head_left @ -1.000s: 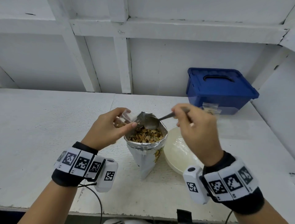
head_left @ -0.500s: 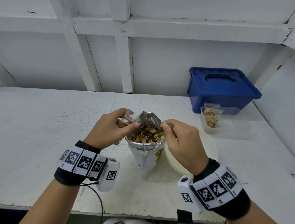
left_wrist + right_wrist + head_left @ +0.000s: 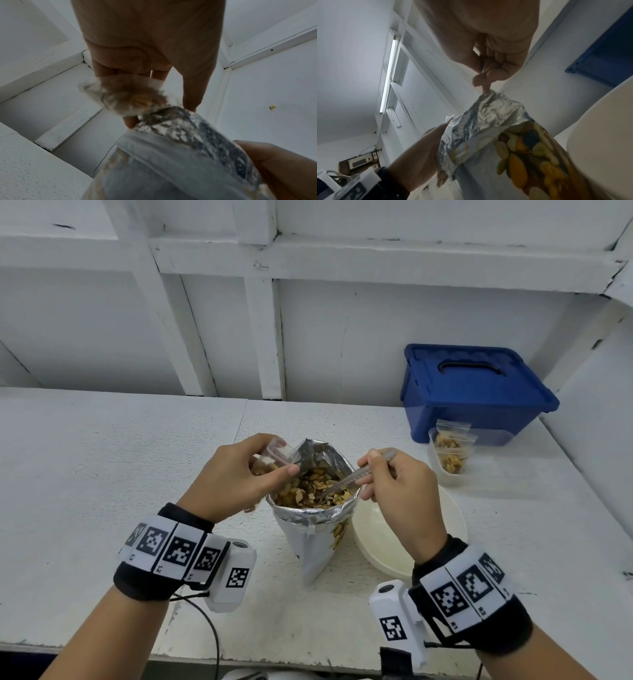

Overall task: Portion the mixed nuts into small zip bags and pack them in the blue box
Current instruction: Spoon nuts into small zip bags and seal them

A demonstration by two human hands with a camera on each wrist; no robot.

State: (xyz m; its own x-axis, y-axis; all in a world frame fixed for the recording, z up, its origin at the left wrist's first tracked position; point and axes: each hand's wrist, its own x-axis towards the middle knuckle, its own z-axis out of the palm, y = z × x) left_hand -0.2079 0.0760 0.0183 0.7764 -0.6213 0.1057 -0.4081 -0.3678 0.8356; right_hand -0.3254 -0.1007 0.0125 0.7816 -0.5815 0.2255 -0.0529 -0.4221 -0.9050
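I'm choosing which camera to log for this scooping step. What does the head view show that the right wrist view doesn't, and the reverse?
Head only: the nuts inside the open foil bag, the spoon dipping into them, the small zip bag pinched by the left hand, and filled bags in a clear tub.

Right wrist only: the fruit-and-nut print on the foil bag's side, and a ceiling light.

Both: the foil bag, the blue box, the cream bowl, and the right hand.

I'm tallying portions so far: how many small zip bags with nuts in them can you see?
3. One zip bag is held by the left hand beside the foil nut pouch. Two filled bags stand in the clear tub before the blue box; more may be hidden.
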